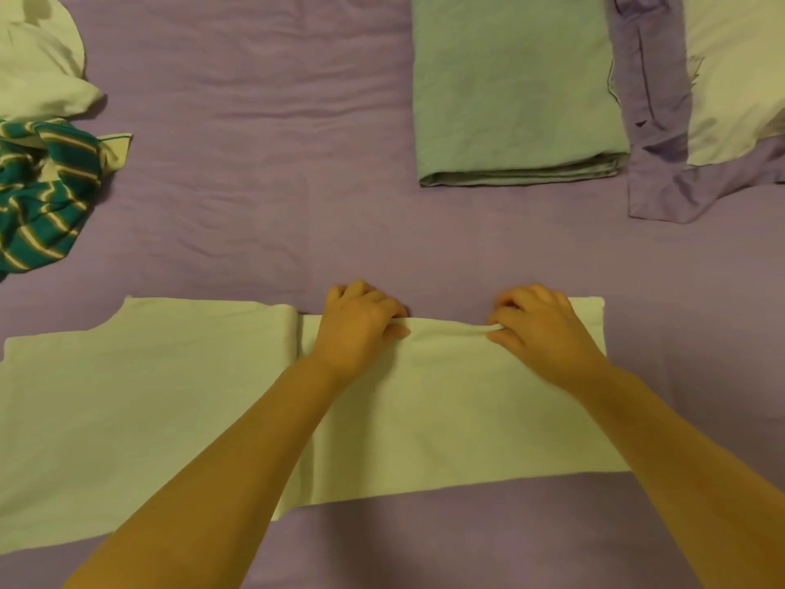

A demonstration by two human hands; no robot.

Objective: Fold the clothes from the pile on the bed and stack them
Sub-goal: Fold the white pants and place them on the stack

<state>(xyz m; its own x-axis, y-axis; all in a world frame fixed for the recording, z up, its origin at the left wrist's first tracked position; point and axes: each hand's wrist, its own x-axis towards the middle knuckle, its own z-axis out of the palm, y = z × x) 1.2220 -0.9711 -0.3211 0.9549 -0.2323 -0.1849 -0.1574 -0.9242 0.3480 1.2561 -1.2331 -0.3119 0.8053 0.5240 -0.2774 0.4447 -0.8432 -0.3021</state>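
The far edge of the pale shirt is pinched by the left hand and right hand; both grips should be lifted evenly, so 1 straight fold is made.

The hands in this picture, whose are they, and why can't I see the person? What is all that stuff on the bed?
The camera sits on the person's head and looks down, so you see only their arms. The left hand and right hand each pinch the far edge of a pale shirt lying flat on the purple bed. Further away is a folded green cloth. At the left lie a crumpled striped top and a white garment, still unfolded.
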